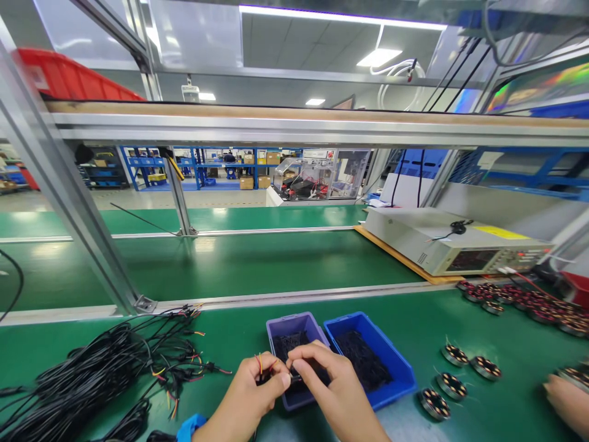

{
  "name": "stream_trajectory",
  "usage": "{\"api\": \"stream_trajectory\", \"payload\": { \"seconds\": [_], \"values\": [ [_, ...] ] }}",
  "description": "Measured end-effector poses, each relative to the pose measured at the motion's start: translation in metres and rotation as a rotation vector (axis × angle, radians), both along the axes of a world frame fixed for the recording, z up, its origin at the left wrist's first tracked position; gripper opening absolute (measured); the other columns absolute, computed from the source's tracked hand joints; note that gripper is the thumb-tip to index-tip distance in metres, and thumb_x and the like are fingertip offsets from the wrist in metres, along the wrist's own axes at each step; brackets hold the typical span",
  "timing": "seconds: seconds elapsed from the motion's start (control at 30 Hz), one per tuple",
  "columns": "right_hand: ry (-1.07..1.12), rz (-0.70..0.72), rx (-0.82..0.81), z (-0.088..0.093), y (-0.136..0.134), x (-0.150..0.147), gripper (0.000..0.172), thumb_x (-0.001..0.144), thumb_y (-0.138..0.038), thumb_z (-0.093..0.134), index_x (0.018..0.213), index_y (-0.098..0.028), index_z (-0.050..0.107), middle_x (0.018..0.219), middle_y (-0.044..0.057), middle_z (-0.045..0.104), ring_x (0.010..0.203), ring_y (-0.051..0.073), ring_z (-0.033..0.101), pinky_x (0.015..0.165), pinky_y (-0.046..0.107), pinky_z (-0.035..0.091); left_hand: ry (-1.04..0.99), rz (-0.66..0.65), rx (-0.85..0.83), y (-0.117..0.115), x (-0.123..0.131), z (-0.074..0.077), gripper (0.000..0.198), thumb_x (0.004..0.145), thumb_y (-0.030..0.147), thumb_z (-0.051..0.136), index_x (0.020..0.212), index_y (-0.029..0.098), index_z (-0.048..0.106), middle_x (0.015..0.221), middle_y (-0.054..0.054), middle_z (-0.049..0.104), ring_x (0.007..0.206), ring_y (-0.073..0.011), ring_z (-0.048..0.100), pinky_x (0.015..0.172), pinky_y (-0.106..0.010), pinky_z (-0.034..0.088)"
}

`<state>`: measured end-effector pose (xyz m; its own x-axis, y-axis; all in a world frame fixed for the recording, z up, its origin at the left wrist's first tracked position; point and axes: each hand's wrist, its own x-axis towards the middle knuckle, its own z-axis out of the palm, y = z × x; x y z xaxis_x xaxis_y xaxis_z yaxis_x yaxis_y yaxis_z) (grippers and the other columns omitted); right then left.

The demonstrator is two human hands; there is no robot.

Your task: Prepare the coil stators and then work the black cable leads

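My left hand (251, 393) is closed in a pinch on the end of a black cable, whose red and yellow wires (261, 363) stick up between the fingers. My right hand (332, 382) meets it fingertip to fingertip, closed too; whatever it pinches is small and dark, mostly hidden by the fingers. Both hands are over a purple bin (294, 319) holding small black pieces. Touching its right side is a blue bin (396, 368) with more thin black pieces. To the left lies a large heap of black cables (99, 362) with red and yellow wire ends.
Several round coil parts (453, 385) lie at right, near another person's hand (570, 402). Many reddish coils (524, 301) sit behind them, before a grey instrument (446, 239). A metal post (87, 202) and a shelf beam (276, 126) frame the green bench (221, 331).
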<state>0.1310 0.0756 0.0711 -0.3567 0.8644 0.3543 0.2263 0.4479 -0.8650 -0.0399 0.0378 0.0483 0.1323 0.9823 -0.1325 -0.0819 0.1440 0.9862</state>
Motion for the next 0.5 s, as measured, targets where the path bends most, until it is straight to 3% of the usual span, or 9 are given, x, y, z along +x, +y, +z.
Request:
{"api": "stream_trajectory", "payload": {
  "seconds": [0.23, 0.5],
  "values": [
    [0.041, -0.028, 0.000, -0.001, 0.002, 0.001, 0.018, 0.091, -0.030, 0.061, 0.086, -0.023, 0.076, 0.081, 0.003, 0.076, 0.076, 0.021, 0.072, 0.072, 0.026, 0.054, -0.022, 0.046, -0.015, -0.001, 0.004, 0.005, 0.050, 0.071, 0.063, 0.077, 0.067, 0.017, 0.057, 0.055, 0.011, 0.033, 0.047, -0.0062, 0.029, 0.045, -0.021, 0.019],
    [0.085, 0.006, -0.086, -0.010, 0.000, 0.004, 0.019, 0.093, -0.036, 0.063, 0.093, -0.023, 0.076, 0.084, 0.004, 0.077, 0.081, 0.022, 0.073, 0.075, 0.027, 0.055, -0.051, 0.021, -0.004, 0.001, 0.005, -0.001, 0.051, 0.070, 0.064, 0.077, 0.067, 0.018, 0.055, 0.053, 0.011, 0.033, 0.044, -0.0052, 0.025, 0.043, -0.021, 0.018]
  ]
}}
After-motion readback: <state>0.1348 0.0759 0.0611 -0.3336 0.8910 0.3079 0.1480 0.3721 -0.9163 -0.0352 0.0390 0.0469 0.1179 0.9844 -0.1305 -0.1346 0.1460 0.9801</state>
